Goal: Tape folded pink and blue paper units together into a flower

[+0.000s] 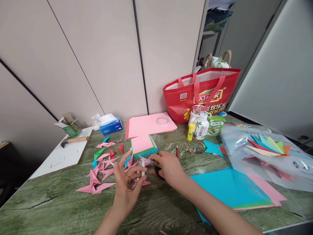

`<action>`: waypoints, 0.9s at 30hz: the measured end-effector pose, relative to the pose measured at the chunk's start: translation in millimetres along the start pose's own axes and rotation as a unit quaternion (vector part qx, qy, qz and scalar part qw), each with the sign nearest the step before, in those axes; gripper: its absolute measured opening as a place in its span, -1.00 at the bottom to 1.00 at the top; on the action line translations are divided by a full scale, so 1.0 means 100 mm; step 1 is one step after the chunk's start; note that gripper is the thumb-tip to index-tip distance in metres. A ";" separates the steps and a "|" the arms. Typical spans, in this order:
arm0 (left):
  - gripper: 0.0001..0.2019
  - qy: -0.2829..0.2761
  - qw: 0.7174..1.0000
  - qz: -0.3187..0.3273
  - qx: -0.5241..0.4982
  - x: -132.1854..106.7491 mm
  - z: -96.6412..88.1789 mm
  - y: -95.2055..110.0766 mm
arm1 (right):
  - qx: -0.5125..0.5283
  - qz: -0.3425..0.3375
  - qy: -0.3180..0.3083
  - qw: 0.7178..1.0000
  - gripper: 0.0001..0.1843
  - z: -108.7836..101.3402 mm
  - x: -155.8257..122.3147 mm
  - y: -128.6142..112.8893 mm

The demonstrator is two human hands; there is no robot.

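Observation:
My left hand (pixel 125 182) pinches a small roll of tape (pixel 142 169), pale and ring-shaped, between thumb and fingers. Gripped in my right hand (pixel 169 166) is a pair of scissors with black handles (pixel 159 173); the blades (pixel 146 160) point left, close to the tape. Whether the blades touch the tape I cannot tell. Pink folded paper pieces (pixel 93 181) lie in a loose pile left of and beneath my left hand, with a few red, green and blue ones among them. Just beyond my hands sits a stack of square coloured paper (pixel 143 143), pink on top.
Large pink sheets (pixel 139 125) with a tape ring (pixel 162 120) lie at the back. Right of them stand a glue stick (pixel 191 132), a white bottle (pixel 201 126) and a red bag (pixel 202 91). Blue sheets (pixel 227 187) and a plastic bag (pixel 266 153) lie right; a hammer (pixel 75 139) lies left.

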State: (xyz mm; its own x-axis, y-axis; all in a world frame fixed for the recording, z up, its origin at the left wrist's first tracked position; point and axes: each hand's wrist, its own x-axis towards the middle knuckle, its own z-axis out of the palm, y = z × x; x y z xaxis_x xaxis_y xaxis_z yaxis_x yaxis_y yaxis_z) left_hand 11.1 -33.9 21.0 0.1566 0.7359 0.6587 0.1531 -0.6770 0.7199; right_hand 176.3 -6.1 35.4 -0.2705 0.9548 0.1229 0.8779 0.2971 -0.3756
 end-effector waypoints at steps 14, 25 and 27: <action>-0.06 -0.005 0.997 -0.054 -0.052 0.04 -0.04 0.04 | -0.080 0.051 -0.034 0.995 -0.72 -0.01 0.04 0.09; 0.11 0.074 0.964 -0.174 -0.185 0.16 -0.11 0.07 | -0.188 0.196 0.007 0.962 -0.73 -0.01 0.17 0.55; 0.12 0.076 0.958 -0.189 -0.200 0.16 -0.11 0.06 | -0.191 0.187 0.013 0.963 -0.75 -0.01 0.17 0.53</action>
State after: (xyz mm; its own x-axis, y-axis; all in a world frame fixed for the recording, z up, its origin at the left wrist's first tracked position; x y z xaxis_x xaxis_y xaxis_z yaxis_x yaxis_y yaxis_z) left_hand 4.1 -26.5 38.4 0.0147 0.9414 0.3369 -0.2209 -0.3256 0.9194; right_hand 218.3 25.3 18.4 0.0996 0.9926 0.0697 0.9947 -0.0975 -0.0340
